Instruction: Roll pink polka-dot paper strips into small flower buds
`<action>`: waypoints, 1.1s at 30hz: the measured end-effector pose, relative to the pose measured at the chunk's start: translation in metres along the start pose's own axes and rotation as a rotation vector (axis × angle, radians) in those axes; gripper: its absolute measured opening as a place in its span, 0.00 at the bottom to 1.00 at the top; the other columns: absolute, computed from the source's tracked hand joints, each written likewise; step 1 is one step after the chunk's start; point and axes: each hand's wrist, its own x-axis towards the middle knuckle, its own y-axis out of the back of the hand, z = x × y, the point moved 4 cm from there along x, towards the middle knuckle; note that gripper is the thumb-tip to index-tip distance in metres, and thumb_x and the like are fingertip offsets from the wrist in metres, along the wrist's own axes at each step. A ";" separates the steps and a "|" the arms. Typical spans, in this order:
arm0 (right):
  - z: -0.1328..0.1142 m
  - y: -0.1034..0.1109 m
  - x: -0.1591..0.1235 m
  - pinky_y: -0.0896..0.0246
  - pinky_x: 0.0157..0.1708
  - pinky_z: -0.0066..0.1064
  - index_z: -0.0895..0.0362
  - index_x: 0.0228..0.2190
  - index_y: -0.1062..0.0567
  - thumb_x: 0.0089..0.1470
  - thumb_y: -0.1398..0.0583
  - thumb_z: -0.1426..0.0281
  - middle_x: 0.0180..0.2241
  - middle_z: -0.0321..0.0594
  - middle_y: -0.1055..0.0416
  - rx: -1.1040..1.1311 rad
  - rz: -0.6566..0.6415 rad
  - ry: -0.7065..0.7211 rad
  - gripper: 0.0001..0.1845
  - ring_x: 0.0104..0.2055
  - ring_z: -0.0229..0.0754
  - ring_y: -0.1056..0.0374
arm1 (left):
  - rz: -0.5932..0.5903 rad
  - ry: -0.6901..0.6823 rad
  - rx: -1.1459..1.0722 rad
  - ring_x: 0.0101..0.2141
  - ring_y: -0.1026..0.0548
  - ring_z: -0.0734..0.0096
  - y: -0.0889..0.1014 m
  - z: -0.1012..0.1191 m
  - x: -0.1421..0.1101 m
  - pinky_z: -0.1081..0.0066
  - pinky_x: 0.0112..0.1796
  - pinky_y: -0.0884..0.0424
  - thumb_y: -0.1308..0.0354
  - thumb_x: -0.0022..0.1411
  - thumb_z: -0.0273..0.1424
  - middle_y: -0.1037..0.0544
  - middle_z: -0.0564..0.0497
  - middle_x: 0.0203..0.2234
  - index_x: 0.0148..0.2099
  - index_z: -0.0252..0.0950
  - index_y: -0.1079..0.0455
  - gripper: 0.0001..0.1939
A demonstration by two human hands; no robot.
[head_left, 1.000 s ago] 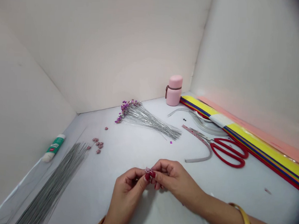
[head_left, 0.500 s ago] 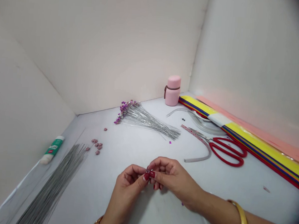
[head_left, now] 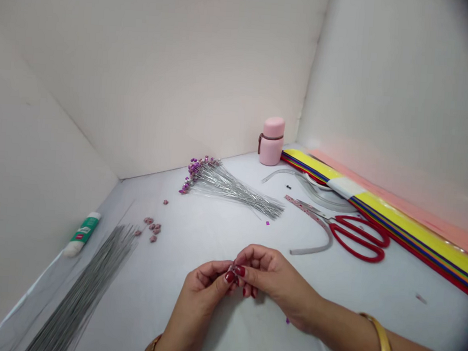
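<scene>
The left hand and right hand meet above the near middle of the white table, their fingertips pinching a tiny pink piece that is mostly hidden. A bundle of silver wires lies near left, and red scissors lie right, well apart from both hands.
</scene>
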 end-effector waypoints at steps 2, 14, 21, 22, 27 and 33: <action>-0.001 0.000 0.000 0.50 0.18 0.20 0.60 0.25 0.31 0.43 0.38 0.66 0.17 0.32 0.33 0.006 0.007 -0.012 0.11 0.18 0.29 0.42 | 0.006 0.013 -0.023 0.27 0.30 0.71 -0.001 -0.001 0.000 0.72 0.32 0.36 0.40 0.51 0.30 0.25 0.47 0.23 0.34 0.29 0.28 0.08; -0.002 -0.001 -0.001 0.48 0.18 0.20 0.60 0.25 0.33 0.43 0.38 0.64 0.18 0.32 0.33 -0.003 -0.059 -0.030 0.12 0.18 0.28 0.42 | -0.031 0.039 -0.114 0.27 0.32 0.73 -0.003 -0.002 0.000 0.72 0.33 0.37 0.43 0.54 0.28 0.28 0.50 0.22 0.34 0.30 0.30 0.06; -0.001 -0.001 0.000 0.46 0.20 0.22 0.59 0.27 0.34 0.45 0.39 0.64 0.18 0.33 0.32 -0.036 -0.079 -0.026 0.12 0.20 0.31 0.39 | -0.052 0.033 -0.133 0.26 0.32 0.74 -0.004 -0.002 0.001 0.72 0.32 0.37 0.42 0.53 0.29 0.28 0.50 0.22 0.34 0.30 0.29 0.07; -0.002 -0.001 0.000 0.46 0.21 0.22 0.59 0.28 0.34 0.45 0.39 0.64 0.19 0.34 0.31 -0.036 -0.086 -0.025 0.12 0.21 0.31 0.38 | -0.050 0.038 -0.131 0.26 0.31 0.74 -0.004 -0.002 0.001 0.72 0.32 0.37 0.42 0.53 0.29 0.28 0.50 0.21 0.34 0.30 0.29 0.07; -0.002 0.001 0.000 0.45 0.24 0.23 0.60 0.27 0.34 0.45 0.39 0.65 0.20 0.36 0.30 -0.030 -0.087 -0.021 0.12 0.23 0.33 0.36 | -0.027 0.051 -0.128 0.27 0.31 0.74 -0.004 -0.002 -0.001 0.74 0.32 0.36 0.40 0.51 0.29 0.26 0.48 0.23 0.34 0.30 0.28 0.08; -0.002 0.003 0.000 0.45 0.25 0.24 0.60 0.27 0.33 0.44 0.38 0.67 0.20 0.35 0.31 -0.026 -0.082 -0.016 0.10 0.24 0.33 0.36 | -0.023 0.062 -0.130 0.27 0.31 0.75 -0.004 -0.002 -0.001 0.75 0.32 0.36 0.40 0.52 0.29 0.27 0.50 0.23 0.33 0.31 0.28 0.06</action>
